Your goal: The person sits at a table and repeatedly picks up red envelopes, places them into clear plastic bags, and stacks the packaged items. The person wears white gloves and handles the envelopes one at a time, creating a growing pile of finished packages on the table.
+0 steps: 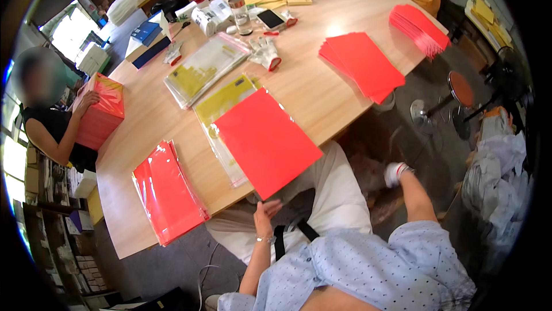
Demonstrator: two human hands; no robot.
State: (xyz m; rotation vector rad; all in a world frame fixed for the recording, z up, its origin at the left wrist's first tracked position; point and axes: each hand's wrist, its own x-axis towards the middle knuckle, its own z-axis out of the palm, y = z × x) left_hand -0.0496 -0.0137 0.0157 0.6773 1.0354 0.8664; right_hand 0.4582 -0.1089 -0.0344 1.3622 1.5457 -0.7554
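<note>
A red sheet (267,141) lies over a clear plastic sleeve (215,132) with yellow print and juts past the table's near edge. Bare and with a bracelet at the wrist, my left hand (266,216) is just below the sheet's near corner, its fingers stretched out; whether it touches the corner I cannot tell. My right hand (395,174), in a white glove, is off to the right, below table height and next to hazy clear plastic; its fingers are not distinct. To the left is a stack of red sheets in clear sleeves (168,193).
Fanned red sheets (365,66) and another red stack (418,28) lie at the right. Behind the sheet are clear sleeves (210,66), a white glove (265,53), a phone (271,20) and a glass jar (240,14). A person at left holds a red bundle (102,112). A stool (460,88) stands right.
</note>
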